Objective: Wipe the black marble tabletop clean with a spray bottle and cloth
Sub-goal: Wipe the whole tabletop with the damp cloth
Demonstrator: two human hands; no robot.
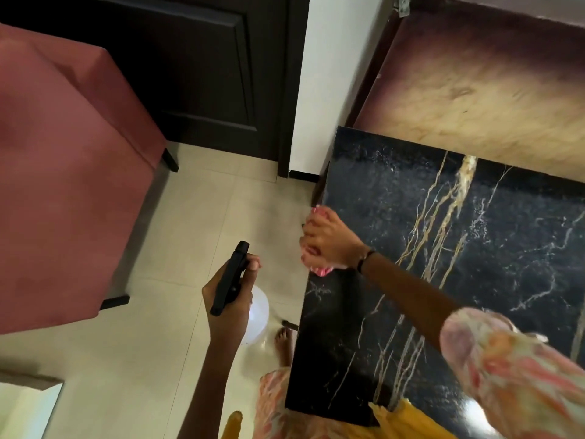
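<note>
A black marble tabletop (443,248) with gold veins stands over pale floor tiles (152,359), beside a dark door (196,74). The right hand (329,240) presses a pink cloth (319,270) against the tabletop's left edge, fingers curled around it. The left hand (229,299) grips the spray bottle (234,280) over the floor.

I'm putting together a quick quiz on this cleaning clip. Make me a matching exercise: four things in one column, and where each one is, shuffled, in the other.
Things
1. spray bottle
2. cloth
3. pink chair
4. tabletop

Places
A. under the right hand, at the table's left edge
B. far left, standing on the floor tiles
C. gripped in the left hand, over the floor
D. right half of the view, black with gold veins

Pairs: 1-C, 2-A, 3-B, 4-D
</note>
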